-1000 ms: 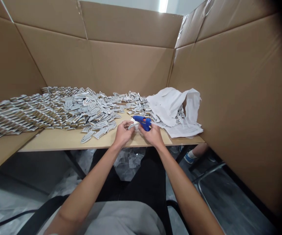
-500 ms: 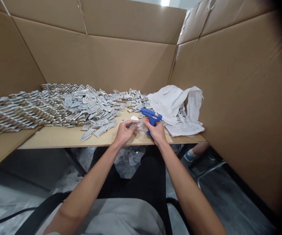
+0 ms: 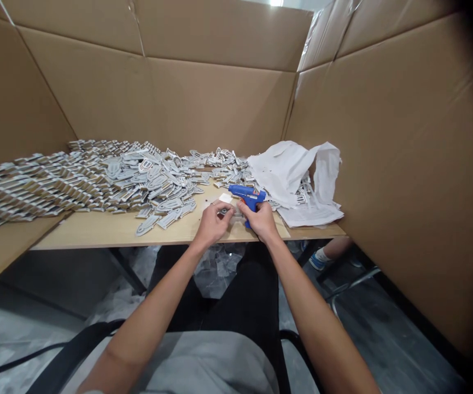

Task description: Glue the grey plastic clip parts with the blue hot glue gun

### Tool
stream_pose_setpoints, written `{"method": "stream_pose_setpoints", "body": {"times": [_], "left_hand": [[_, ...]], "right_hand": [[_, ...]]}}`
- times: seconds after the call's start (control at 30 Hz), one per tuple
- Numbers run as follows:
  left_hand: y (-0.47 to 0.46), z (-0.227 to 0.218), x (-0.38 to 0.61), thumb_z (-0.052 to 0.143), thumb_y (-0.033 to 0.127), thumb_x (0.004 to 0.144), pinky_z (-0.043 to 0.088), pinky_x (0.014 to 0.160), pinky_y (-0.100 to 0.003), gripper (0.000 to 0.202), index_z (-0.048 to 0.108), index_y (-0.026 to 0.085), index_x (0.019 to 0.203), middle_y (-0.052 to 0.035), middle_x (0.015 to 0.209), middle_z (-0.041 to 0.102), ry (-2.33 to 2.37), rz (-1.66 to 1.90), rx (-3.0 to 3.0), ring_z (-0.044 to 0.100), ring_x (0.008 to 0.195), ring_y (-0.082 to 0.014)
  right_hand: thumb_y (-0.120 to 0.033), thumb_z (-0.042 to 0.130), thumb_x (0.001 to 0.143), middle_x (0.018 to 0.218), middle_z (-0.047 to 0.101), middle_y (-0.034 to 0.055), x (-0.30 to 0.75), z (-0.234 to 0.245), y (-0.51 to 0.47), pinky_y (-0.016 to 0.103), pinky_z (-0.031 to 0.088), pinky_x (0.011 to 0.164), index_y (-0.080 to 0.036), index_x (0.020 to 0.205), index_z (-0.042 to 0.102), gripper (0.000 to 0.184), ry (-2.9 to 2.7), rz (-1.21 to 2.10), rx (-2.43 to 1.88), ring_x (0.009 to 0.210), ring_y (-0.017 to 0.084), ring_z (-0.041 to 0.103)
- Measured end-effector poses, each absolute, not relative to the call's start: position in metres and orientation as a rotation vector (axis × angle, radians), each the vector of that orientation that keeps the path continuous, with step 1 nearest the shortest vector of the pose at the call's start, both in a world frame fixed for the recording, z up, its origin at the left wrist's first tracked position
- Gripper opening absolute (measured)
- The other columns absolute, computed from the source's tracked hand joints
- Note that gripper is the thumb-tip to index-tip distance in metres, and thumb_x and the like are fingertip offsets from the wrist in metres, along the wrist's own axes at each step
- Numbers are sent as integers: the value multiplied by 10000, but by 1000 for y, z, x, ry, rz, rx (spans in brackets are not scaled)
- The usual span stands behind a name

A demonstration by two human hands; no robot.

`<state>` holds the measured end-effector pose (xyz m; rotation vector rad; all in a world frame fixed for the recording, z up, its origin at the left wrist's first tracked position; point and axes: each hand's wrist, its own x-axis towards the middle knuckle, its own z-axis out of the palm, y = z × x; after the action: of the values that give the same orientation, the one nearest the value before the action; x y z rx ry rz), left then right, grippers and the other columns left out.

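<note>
My right hand point(image 3: 261, 220) is wrapped round the grip of a blue glue gun point(image 3: 246, 193), whose nozzle points left. My left hand point(image 3: 212, 222) is closed in a pinch on a small grey flat piece point(image 3: 223, 209) just below that nozzle. Both hands rest at the near edge of the wooden table point(image 3: 109, 230). A small white square point(image 3: 225, 198) lies on the table right behind my left fingers.
A big heap of grey and white flat cut-out pieces point(image 3: 97, 183) covers the left and back of the table. Crumpled white paper sheets point(image 3: 297, 178) lie at the right. Tall cardboard walls point(image 3: 384, 164) enclose the table. Another person's foot point(image 3: 317, 261) shows under the table's right end.
The glue gun has swung from lying across my hand to upright, then shifted left toward the piece in my left hand. The view has tilted slightly.
</note>
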<state>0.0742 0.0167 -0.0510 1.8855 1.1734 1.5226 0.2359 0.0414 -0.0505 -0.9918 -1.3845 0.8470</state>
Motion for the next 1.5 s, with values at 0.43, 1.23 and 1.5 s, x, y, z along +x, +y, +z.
{"method": "stream_pose_setpoints", "body": {"times": [0.43, 1.23, 1.5], "left_hand": [[25, -55, 73, 886, 293, 690, 638, 876, -381, 506, 722, 174, 1154, -103, 1122, 737, 982, 1602, 1355, 736, 959, -234], [24, -50, 78, 904, 248, 697, 540, 1092, -418, 296, 723, 158, 913, -99, 1079, 776, 656, 1446, 1092, 718, 1147, -257], [25, -49, 81, 846, 281, 755, 551, 1064, -426, 261, 656, 161, 887, -100, 1057, 764, 733, 1498, 1084, 731, 1111, -256]], "right_hand": [[-525, 780, 764, 709, 707, 29, 225, -54, 42, 276, 478, 575, -146, 855, 749, 391, -1229, 786, -993, 612, 178, 593], [-540, 763, 820, 971, 794, 108, 204, -62, 43, 367, 594, 819, -149, 1045, 746, 452, -1220, 621, -950, 906, 277, 738], [-495, 759, 812, 853, 770, 78, 201, -54, 30, 408, 582, 886, -176, 992, 744, 368, -1288, 523, -1100, 918, 310, 720]]}}
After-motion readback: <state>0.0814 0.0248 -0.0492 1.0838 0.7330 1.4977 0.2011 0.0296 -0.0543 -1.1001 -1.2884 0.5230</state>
